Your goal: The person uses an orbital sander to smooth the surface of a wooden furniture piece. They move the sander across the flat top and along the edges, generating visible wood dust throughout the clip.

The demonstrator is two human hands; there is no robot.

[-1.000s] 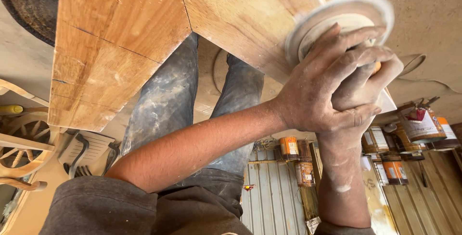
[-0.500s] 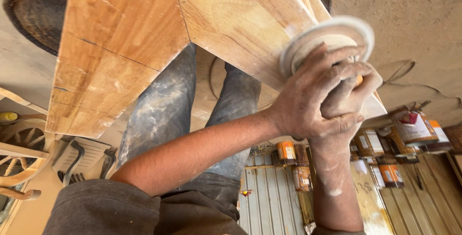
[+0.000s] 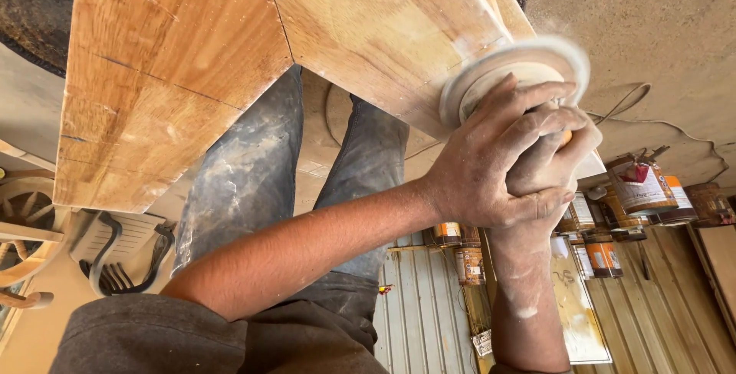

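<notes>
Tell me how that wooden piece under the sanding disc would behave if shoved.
The wooden piece looks stiff and probably heavy: thick glued boards, broad faces. Its dusty sanded surface may be slippery. Both hands, left hand over right hand, press the sanding disc on it, so it likely resists small pushes.

Bare matt wood panel (image 3: 230, 60) with visible grain at 11 o'clock, dust-whitened sanding disc (image 3: 529, 67) at 2 o'clock, dusty faded denim jeans (image 3: 253, 175) centre, glossy metal paint cans (image 3: 640, 186) at 4 o'clock.

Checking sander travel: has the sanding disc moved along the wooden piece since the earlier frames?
Cannot tell: the camera shifts too, and the sanding disc stays at about the same spot against the wooden piece, near its right edge.
</notes>
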